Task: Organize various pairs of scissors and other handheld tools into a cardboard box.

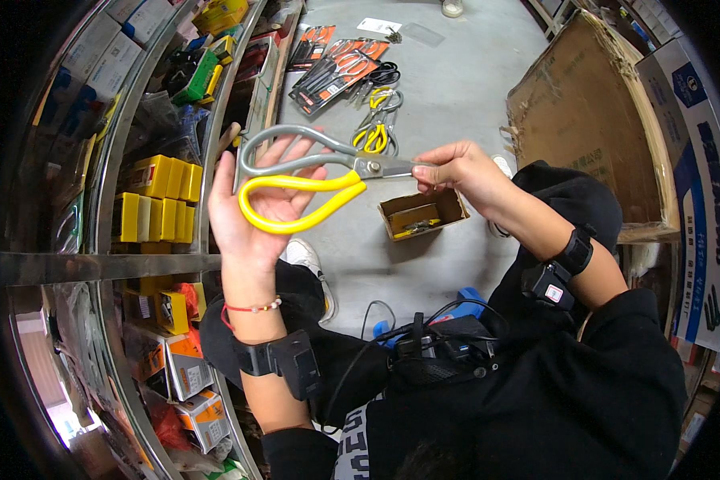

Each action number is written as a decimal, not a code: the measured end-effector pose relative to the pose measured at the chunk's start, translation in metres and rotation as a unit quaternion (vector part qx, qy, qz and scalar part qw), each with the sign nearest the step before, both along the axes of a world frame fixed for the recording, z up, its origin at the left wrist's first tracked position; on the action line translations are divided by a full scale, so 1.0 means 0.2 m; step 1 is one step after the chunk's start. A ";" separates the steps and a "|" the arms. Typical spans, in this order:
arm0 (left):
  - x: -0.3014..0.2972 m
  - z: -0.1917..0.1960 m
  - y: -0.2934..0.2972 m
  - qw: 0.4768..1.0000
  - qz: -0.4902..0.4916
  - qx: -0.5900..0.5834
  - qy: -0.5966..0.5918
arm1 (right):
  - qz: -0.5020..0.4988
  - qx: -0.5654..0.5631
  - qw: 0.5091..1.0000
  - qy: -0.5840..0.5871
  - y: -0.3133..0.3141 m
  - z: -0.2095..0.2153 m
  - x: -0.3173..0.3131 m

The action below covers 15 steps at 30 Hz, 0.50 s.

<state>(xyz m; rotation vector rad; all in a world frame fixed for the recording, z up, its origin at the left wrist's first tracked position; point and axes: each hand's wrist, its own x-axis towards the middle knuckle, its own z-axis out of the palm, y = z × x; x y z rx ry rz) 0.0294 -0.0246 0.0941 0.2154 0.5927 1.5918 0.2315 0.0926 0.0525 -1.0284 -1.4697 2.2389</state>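
- The grey floor (476, 76) fills the middle of the frame, running up to the top edge.
- Metal shelving (112, 268) packed with goods covers the left side.
- A big brown carton (588, 136) with torn, frayed edges stands at the upper right.
- A white-and-blue carton (700, 264) is beside it, at the right rim.
- White-and-orange boxes (188, 372) sit on the shelving at the lower left; what they contain is hidden.
- A small open cardboard box (456, 210) rests on the floor near the centre, holding a yellow-handled tool (418, 228).
- Black-and-orange packs (334, 76) overlap on the floor at upper centre, tools showing in them.
- Scissors (302, 192) with one grey and one yellow handle are held above the floor, left of centre, blades pointing right.
- Loose scissors (374, 138) with similar handles lie on the floor below the packs.
- Left hand (276, 204): grip apart, palm up and fingers spread beneath the handles.
- Right hand (468, 176): grip pinched together on the blade end.
- Small yellow boxes (172, 178) stand in rows on the shelving.
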 end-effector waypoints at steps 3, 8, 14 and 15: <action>-0.02 -0.01 0.01 0.998 0.009 -0.021 0.050 | -0.014 0.150 0.988 0.008 0.00 0.04 0.00; -0.03 -0.07 0.02 0.965 0.082 -0.091 0.232 | -0.002 0.197 0.980 0.005 0.01 0.06 0.01; -0.03 -0.05 0.01 0.963 0.143 -0.034 0.226 | 0.053 0.184 0.981 0.035 0.03 0.11 0.01; -0.03 -0.05 0.00 0.966 0.136 -0.008 0.222 | 0.059 0.187 0.980 0.038 0.04 0.11 0.02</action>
